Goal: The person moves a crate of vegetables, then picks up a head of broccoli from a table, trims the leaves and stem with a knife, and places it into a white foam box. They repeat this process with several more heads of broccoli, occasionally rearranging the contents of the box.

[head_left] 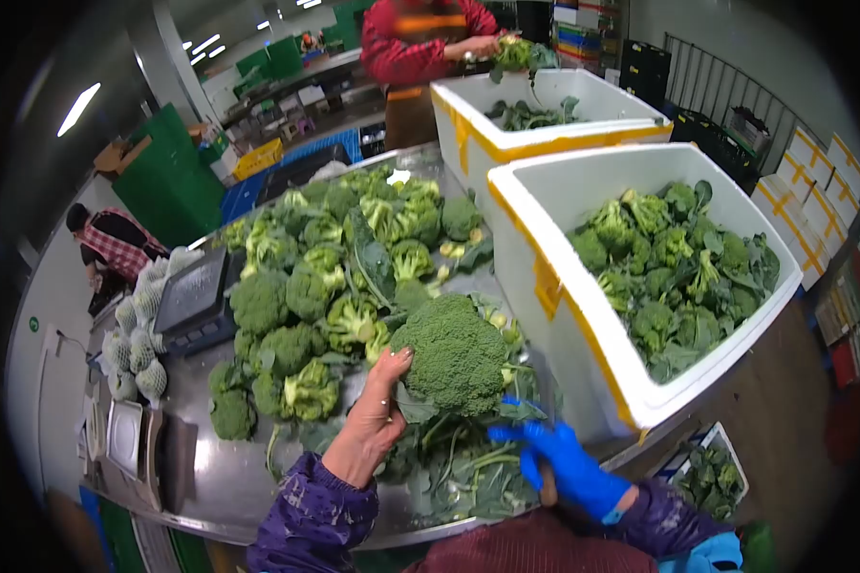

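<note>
Nearest the camera, the person's left hand (377, 415), bare and coming out of a purple patterned sleeve, held a large, round, dark green head of broccoli (454, 351). Its fingers and thumb were spread wide against the head's left side and underside. The broccoli was raised just above a heap of cut green leaves and stalks (468, 473) at the near edge of the shiny steel tabletop (210, 477).

To the right, the right hand (566, 460), in a bright blue glove, was curled shut around the handle of a thin grey-bladed knife (542, 377). The blade rose just beside the broccoli's stem.

Beyond the hands, a loose pile of green broccoli heads (325, 277) covered the middle of the tabletop. To the left of the pile stood a grey weighing scale (193, 296), with white net bags of broccoli (139, 353) beside it.

On the right stood a white foam box edged with yellow tape (564, 344), filled with leafy broccoli. A second white foam box (468, 124) stood behind it, touching its far wall.

At the far end a co-worker in a red top (411, 43) held a leafy piece over that second box. Another person in a checked garment (115, 244) bent at the far left.
</note>
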`<state>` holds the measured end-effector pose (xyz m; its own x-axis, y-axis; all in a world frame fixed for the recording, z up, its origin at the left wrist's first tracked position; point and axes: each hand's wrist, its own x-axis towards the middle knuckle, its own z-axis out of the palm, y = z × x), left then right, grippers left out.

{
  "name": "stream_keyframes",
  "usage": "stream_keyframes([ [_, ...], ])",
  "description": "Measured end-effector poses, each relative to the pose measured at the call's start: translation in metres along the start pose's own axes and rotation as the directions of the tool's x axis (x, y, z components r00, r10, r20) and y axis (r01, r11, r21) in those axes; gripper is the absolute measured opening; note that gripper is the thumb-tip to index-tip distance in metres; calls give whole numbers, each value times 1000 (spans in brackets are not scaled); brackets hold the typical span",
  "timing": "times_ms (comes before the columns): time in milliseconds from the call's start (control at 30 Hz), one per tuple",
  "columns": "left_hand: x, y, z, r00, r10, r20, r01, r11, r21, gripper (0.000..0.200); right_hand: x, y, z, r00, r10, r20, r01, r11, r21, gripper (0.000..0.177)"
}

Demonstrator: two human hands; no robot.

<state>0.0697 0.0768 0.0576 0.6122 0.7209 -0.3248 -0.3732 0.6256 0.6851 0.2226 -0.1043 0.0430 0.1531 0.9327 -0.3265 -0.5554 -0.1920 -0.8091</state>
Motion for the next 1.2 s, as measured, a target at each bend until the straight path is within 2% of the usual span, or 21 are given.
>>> stream_keyframes([
  [100, -20, -24, -28, 993, -81, -91, 73, 993, -92, 36, 22, 4, 16, 999, 9, -36, -6, 997, 80, 51],
  [167, -34, -30, -32, 995, -55, -87, 56, 998, 16, 44, 39, 11, 20, 998, 62, -20, -63, 996, -60, 43],
  [200, -43, -27, -31, 994, -74, -86, 77, 997, 28, 47, 41, 14, 25, 997, 41, -58, -53, 975, -214, 26],
  [233, -48, -25, -31, 992, -92, -81, 96, 995, 41, 50, 43, 19, 26, 997, 48, -61, -60, 975, -215, 26],
  [267, -49, -25, -38, 992, -96, -85, 99, 994, 36, 50, 45, 24, 25, 992, 76, -96, -91, 982, -165, 28],
  [333, -51, -25, -56, 994, -64, 93, 51, 988, 144, 59, 47, 30, 25, 984, 129, -119, -139, 988, -72, 30],
  [433, -51, -21, -68, 994, -40, 103, 15, 973, 231, 69, 50, 32, 25, 981, 164, -107, -170, 984, -48, 30],
  [667, -52, -15, -70, 991, -80, 107, 47, 957, 285, 76, 51, 35, 23, 978, 169, -122, -167, 986, 28, 28],
  [767, -50, -14, -71, 984, -51, 172, -6, 948, 318, 77, 50, 41, 15, 974, 197, -113, -185, 977, 103, 24],
  [833, -53, -7, -66, 970, -90, 226, 19, 954, 298, 75, 49, 41, 13, 980, 145, -138, -125, 982, 144, 29],
  [867, -55, -3, -68, 988, -18, 156, -63, 863, 501, 73, 47, 39, 13, 980, 140, -139, -120, 983, 142, 29],
  [900, -57, 0, -71, 992, 67, 102, -119, 720, 683, 71, 44, 37, 14, 982, 52, -181, -46, 998, 37, 32],
  [933, -56, 2, -76, 878, 371, 302, -328, 10, 945, 68, 43, 36, 15, 976, -39, -213, 24, 997, -71, 35],
  [967, -58, 2, -73, 813, 467, 347, -346, -92, 934, 64, 46, 37, 15, 976, -42, -215, 27, 997, -71, 35],
  [1000, -62, 0, -68, 927, 303, 223, -319, 319, 892, 65, 51, 40, 16, 938, -326, -120, 274, 906, -322, 44],
  [1033, -65, -5, -63, 984, 80, 162, -173, 668, 724, 66, 53, 43, 17, 831, -555, 42, 493, 698, -520, 54],
  [1067, -64, -16, -62, 988, -67, 137, -27, 809, 588, 70, 52, 42, 19, 832, -553, 42, 492, 700, -518, 54],
  [1100, -65, -22, -55, 984, -164, 67, 119, 890, 441, 67, 49, 39, 22, 773, -610, 175, 552, 509, -661, 52],
  [1133, -61, -25, -55, 965, -235, 120, 211, 960, 182, 68, 45, 37, 26, 710, -629, 316, 590, 287, -754, 51],
  [1167, -53, -29, -58, 939, -287, 190, 307, 948, -85, 69, 43, 37, 27, 648, -611, 455, 604, 48, -795, 51],
  [1200, -45, -38, -66, 924, -323, 207, 362, 912, -193, 62, 45, 49, 22, 679, -585, 443, 644, 186, -742, 48],
])
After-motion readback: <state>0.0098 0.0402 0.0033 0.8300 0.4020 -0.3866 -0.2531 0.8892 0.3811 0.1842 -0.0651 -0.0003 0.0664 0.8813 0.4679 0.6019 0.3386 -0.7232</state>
